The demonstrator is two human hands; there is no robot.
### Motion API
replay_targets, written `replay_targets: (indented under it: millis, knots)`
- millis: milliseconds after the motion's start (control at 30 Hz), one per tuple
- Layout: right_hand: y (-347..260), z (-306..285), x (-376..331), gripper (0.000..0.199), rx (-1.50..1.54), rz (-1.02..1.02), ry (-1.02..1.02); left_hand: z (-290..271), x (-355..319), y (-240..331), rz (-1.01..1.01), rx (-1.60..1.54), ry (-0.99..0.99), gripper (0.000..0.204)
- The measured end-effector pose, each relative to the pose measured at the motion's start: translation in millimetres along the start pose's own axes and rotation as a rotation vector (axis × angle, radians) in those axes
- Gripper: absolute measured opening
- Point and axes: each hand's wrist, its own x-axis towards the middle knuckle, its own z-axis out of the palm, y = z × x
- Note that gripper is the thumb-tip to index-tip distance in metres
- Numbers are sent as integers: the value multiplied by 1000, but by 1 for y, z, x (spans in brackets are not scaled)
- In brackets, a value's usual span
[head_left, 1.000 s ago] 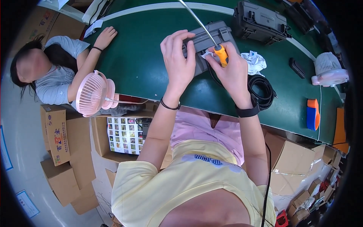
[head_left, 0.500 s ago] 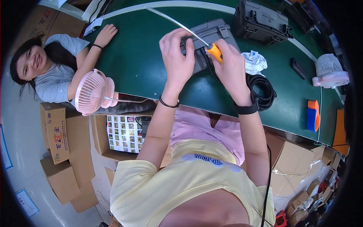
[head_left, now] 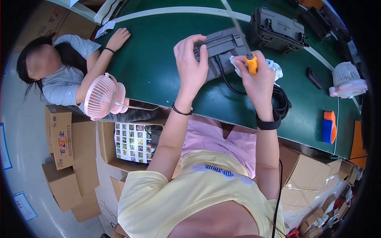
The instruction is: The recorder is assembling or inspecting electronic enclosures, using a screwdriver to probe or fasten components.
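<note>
A dark grey hard plastic case lies on the green tabletop. My left hand is closed over its left edge, fingers on top and thumb in front. My right hand grips the orange handle of a screwdriver, its long shaft pointing up and away, apart from the case. At my right fingertips is a white crumpled scrap; whether it is pinched I cannot tell. A black cable comes out of the case front and runs to a coil behind my right wrist. More crumpled white material shows beyond that hand.
A second hard case stands at the far right. A black oblong object, a white fan and an orange-and-blue roll are to the right. At the left, a pink fan stands before a co-worker's arm. Cardboard boxes line the floor.
My right hand and the screwdriver have drawn back to the right, off the case, and the shaft has swung from up-left to nearly upright. My left hand stays at the case.
</note>
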Motion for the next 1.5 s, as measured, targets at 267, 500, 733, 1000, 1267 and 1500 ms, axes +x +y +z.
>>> replay_targets:
  millis: [267,500,733,1000,1267,1500]
  knots:
    - [1,18,-8,30,-209,-196,-70,1,-1,0,-2,37,16,19]
    - [4,19,5,29,-289,-228,25,1,-5,1,119,23,21,18]
    - [9,14,-9,29,-229,-240,-45,0,-3,2,50,63,10,19]
    - [21,1,0,28,-79,-69,76,2,-1,0,56,16,12,16]
    - [21,-55,16,25,84,16,213,2,1,0,45,2,-1,15]
    - [1,16,0,28,-229,-185,-54,2,-3,0,85,33,12,16]
